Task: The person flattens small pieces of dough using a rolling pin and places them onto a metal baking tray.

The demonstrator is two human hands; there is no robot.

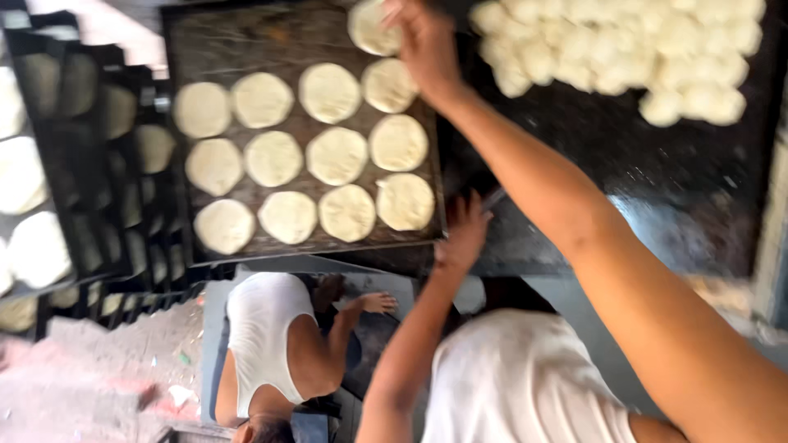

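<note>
Right hand (423, 45) gripping one dough disc (371, 26) — thirteen discs on tray (246, 49), left hand (464, 234) open

Matt, floury dough rounds (336, 156) lie on a dark, scuffed metal tray (246, 41).

Bakery: dough trays (185, 49), racks (90, 74)

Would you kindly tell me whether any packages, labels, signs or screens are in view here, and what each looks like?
None can be seen: no package, label, sign or screen.
Dark rectangular baking tray: centre, bearing flat pale dough rounds.
Right hand: at the tray's top edge, on a dough round.
Left hand: by the tray's lower right corner.
Heap of pale dough balls: top right on the dark worktop.
</note>
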